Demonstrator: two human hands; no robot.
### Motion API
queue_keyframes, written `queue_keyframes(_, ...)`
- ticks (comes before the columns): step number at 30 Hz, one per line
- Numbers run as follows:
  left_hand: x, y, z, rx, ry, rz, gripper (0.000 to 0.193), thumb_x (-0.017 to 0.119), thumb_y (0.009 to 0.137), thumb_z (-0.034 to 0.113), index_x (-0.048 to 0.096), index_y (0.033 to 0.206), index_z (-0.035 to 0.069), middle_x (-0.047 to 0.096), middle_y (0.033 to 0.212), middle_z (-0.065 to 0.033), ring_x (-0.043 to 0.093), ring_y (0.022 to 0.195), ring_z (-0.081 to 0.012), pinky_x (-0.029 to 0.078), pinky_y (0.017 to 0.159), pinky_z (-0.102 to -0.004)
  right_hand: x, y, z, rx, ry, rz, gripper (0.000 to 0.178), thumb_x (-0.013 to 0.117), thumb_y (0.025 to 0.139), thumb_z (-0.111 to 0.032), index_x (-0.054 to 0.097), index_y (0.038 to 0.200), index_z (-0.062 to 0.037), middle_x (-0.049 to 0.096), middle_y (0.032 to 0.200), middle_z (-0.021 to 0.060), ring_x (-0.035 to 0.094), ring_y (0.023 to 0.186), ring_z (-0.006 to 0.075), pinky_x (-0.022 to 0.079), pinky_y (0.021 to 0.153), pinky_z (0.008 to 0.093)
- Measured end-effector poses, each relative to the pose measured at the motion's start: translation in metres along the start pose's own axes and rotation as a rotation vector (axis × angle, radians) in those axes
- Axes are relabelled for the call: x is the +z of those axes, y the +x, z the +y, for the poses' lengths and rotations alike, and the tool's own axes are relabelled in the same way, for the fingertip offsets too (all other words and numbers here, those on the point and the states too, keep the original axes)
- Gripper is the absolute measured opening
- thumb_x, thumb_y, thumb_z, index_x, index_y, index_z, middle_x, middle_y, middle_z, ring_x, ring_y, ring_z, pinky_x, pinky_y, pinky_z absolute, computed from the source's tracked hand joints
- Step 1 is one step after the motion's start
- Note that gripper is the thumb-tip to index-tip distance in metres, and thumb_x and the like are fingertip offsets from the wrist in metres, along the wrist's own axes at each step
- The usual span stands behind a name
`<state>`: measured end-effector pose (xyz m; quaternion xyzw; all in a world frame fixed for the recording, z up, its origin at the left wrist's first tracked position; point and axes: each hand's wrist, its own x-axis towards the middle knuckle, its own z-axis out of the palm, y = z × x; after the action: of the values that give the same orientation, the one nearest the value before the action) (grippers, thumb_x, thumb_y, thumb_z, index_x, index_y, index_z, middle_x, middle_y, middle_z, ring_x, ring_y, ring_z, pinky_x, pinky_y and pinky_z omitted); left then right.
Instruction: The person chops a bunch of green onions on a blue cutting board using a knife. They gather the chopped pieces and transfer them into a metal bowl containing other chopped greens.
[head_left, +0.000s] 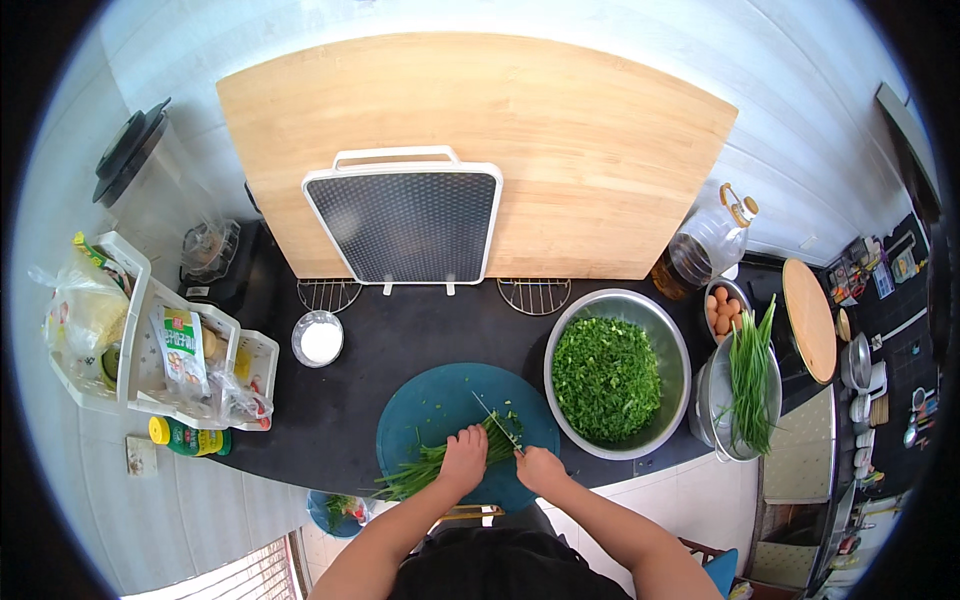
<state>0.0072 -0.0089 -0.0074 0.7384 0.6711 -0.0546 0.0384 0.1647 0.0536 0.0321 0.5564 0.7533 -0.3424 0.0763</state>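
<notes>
A bunch of long green chives (420, 472) lies across a round dark-teal cutting board (405, 420). My left hand (465, 458) is closed over the bunch near its right end, pressing it to the board. Closed round a knife handle, my right hand (540, 470) is just to the right. The knife's blade (494, 415) slants up and left across the end of the chives, close to my left fingers. Small green bits lie scattered on the board. Right of the board, a big steel bowl (683, 385) holds a heap of chopped greens (606, 380).
Salt-like white powder fills a small glass bowl (321, 342). White baskets (140, 370) of packets stand left. Behind lean a large wooden board (580, 130) and a framed dark board (405, 225). At right are a bowl of eggs (724, 308), an oil jug (700, 245) and whole chives (750, 370) over a bucket.
</notes>
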Motion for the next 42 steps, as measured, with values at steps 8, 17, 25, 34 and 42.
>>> queue_keyframes(8,-0.005,0.003,0.001,-0.031,0.015,-0.01,0.057,0.056,0.078,0.023,0.043,0.125,-0.006,0.05,0.112,-0.0154,0.049,0.095,-0.0252,0.042,0.075,-0.039,0.019,0.028,-0.015,-0.021,-0.033,0.087,0.032,0.051,0.088,-0.023,0.063,0.079,0.0053,0.062,0.075,0.0278,0.063,0.072,0.0426,0.052,0.067,0.0465)
queue_keyframes(17,-0.008,0.004,0.002,-0.049,-0.006,0.001,0.057,0.056,0.077,0.022,0.044,0.125,-0.006,0.051,0.113,-0.0156,0.05,0.094,-0.0254,0.044,0.074,-0.0403,0.002,0.02,-0.002,-0.06,-0.015,-0.012,0.023,0.052,0.082,-0.016,0.065,0.075,0.0025,0.064,0.078,0.0277,0.065,0.077,0.0401,0.053,0.071,0.0455)
queue_keyframes(25,-0.006,-0.001,0.004,-0.051,0.0,-0.029,0.06,0.06,0.076,0.025,0.044,0.125,-0.006,0.051,0.113,-0.0157,0.05,0.095,-0.0254,0.044,0.074,-0.0406,0.018,0.051,-0.033,-0.048,0.106,0.161,0.033,0.053,0.088,-0.025,0.064,0.079,0.0045,0.063,0.077,0.0274,0.062,0.075,0.0426,0.052,0.068,0.0455)
queue_keyframes(34,-0.014,-0.001,0.004,-0.102,-0.059,-0.063,0.076,0.069,0.07,0.031,0.038,0.129,-0.006,0.048,0.118,-0.0155,0.049,0.101,-0.0268,0.044,0.081,-0.0434,-0.037,0.001,-0.015,-0.08,0.307,0.234,0.041,0.056,0.088,-0.036,0.058,0.075,0.003,0.056,0.062,0.0251,0.058,0.065,0.043,0.043,0.055,0.0448)
queue_keyframes(42,-0.012,-0.001,0.006,-0.11,-0.082,-0.066,0.078,0.07,0.07,0.032,0.038,0.129,-0.006,0.047,0.12,-0.0158,0.048,0.103,-0.0264,0.044,0.082,-0.0425,-0.017,-0.031,0.019,0.065,0.13,0.069,0.041,0.049,0.091,-0.038,0.06,0.08,0.0002,0.062,0.076,0.0267,0.061,0.078,0.0448,0.049,0.073,0.0508)
